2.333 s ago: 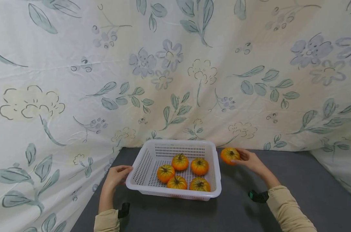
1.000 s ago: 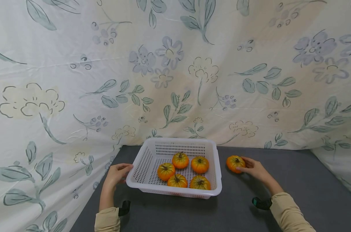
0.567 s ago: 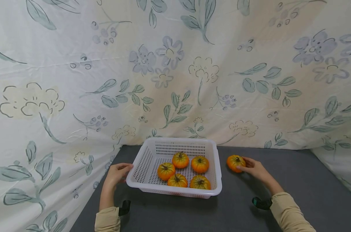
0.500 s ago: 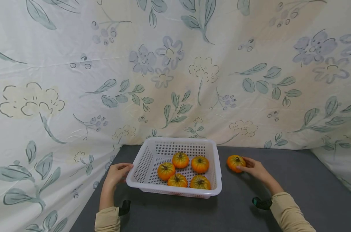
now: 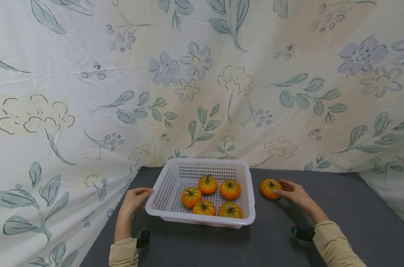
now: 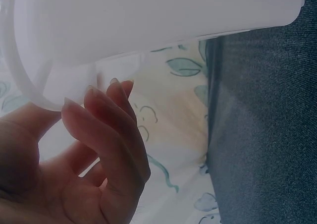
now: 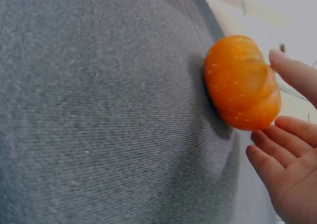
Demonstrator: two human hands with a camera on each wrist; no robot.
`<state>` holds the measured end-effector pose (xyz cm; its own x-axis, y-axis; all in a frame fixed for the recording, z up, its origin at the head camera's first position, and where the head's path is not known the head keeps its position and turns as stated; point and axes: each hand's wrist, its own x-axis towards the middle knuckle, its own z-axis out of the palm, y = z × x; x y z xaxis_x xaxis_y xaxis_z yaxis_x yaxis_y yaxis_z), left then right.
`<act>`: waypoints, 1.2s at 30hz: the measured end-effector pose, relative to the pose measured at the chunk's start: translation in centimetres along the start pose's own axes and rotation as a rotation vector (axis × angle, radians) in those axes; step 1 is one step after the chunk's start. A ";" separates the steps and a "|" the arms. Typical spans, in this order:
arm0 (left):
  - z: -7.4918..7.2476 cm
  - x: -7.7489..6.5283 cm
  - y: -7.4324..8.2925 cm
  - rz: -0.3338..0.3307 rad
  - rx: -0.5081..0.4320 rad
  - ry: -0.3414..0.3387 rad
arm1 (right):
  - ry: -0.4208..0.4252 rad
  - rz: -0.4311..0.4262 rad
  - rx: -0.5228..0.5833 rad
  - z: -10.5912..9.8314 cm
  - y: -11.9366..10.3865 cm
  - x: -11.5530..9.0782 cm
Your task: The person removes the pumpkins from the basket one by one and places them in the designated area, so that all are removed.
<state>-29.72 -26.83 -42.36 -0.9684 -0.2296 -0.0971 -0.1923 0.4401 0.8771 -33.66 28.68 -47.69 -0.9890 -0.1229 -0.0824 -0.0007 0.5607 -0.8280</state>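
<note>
A white plastic basket (image 5: 200,220) with perforated walls stands on the dark table, holding several small orange pumpkins (image 5: 191,197). My left hand (image 5: 134,199) grips its left rim; in the left wrist view the thumb and bent fingers (image 6: 106,130) are at the basket's edge (image 6: 34,92). To the right of the basket, one more pumpkin (image 5: 270,188) sits on the table. Beside it is my right hand (image 5: 294,193), with thumb and fingers spread. In the right wrist view a slight gap shows between the thumb (image 7: 297,78) and the pumpkin (image 7: 242,85); the fingertips are close to its side.
A dark grey cloth-covered table (image 5: 208,246) lies under everything. Behind and to the left hangs a pale curtain (image 5: 202,81) printed with flowers and leaves, close to the basket's back edge. Black bands (image 5: 303,233) are on both wrists.
The right hand has lowered the pumpkin to the table, slightly right and nearer, then loosened its fingers and drawn back a little. Left hand and basket stay in place.
</note>
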 end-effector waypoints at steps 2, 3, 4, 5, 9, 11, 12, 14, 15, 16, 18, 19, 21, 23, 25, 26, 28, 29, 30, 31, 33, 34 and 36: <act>0.0 0.1 0.0 -0.001 0.000 0.000 | -0.002 0.001 0.002 -0.1 -0.1 0.1; 0.0 0.1 0.0 -0.001 -0.001 0.000 | -0.003 0.000 0.003 -0.2 -0.2 0.2; 0.0 0.2 -0.1 0.000 0.000 0.001 | -0.002 0.003 0.004 -0.3 -0.3 0.2; 0.0 0.2 -0.1 0.000 0.000 0.001 | 0.001 0.003 0.004 -0.4 -0.5 0.2; 0.0 0.1 0.0 0.000 0.006 0.004 | 0.003 -0.004 -0.008 -0.6 -1.0 0.4; 0.0 0.1 0.0 0.000 0.009 0.005 | 0.007 -0.007 -0.026 -0.7 -1.3 0.6; 0.0 0.2 -0.1 -0.003 0.007 0.006 | 0.007 -0.008 -0.035 -0.8 -1.6 0.6; 0.0 0.2 -0.1 -0.004 0.004 0.007 | 0.018 -0.007 -0.054 -0.8 -2.0 0.7; 0.0 0.3 -0.2 0.000 0.004 0.005 | 0.022 -0.005 -0.062 -0.8 -2.3 0.8; 0.0 0.3 -0.2 -0.001 0.001 0.005 | 0.025 -0.006 -0.073 -0.9 -2.5 0.8; 0.0 0.4 -0.3 -0.004 0.000 0.010 | 0.034 -0.009 -0.080 -0.9 -3.1 0.9; 0.0 0.4 -0.3 -0.001 0.003 0.009 | 0.040 -0.014 -0.083 -0.9 -3.3 1.0; 0.0 0.5 -0.3 0.000 0.006 0.009 | 0.041 -0.025 -0.085 -1.1 -3.8 1.1; 0.1 0.5 -0.3 -0.005 0.007 0.011 | 0.047 -0.042 -0.085 -1.2 -4.2 1.2; 0.0 0.5 -0.3 -0.003 0.007 0.005 | 0.043 -0.057 -0.089 -1.3 -4.6 1.3; 0.1 0.4 -0.2 -0.004 0.007 0.004 | 0.039 -0.064 -0.088 -1.3 -4.8 1.3; 0.0 0.4 -0.2 -0.008 0.010 0.002 | 0.038 -0.073 -0.088 -1.3 -5.2 1.4; 0.0 0.3 -0.2 -0.009 0.011 0.001 | 0.035 -0.077 -0.090 -1.3 -5.5 1.5; 0.1 0.3 -0.2 -0.009 0.013 0.001 | 0.029 -0.081 -0.092 -1.2 -5.8 1.5; 0.1 0.3 -0.2 -0.011 0.016 0.002 | 0.027 -0.088 -0.091 -1.2 -6.0 1.6; 0.1 0.4 -0.2 -0.018 0.017 0.006 | 0.026 -0.100 -0.091 -1.1 -6.6 1.6; 0.1 0.4 -0.3 -0.019 0.018 0.008 | 0.022 -0.107 -0.090 -1.0 -6.9 1.6; 0.1 0.4 -0.4 -0.018 0.017 0.007 | 0.019 -0.118 -0.093 -0.9 -7.5 1.6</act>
<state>-30.08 -27.03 -42.76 -0.9635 -0.2442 -0.1096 -0.2129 0.4507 0.8669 -35.39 24.97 -41.12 -0.9838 -0.1779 0.0239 -0.1305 0.6170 -0.7761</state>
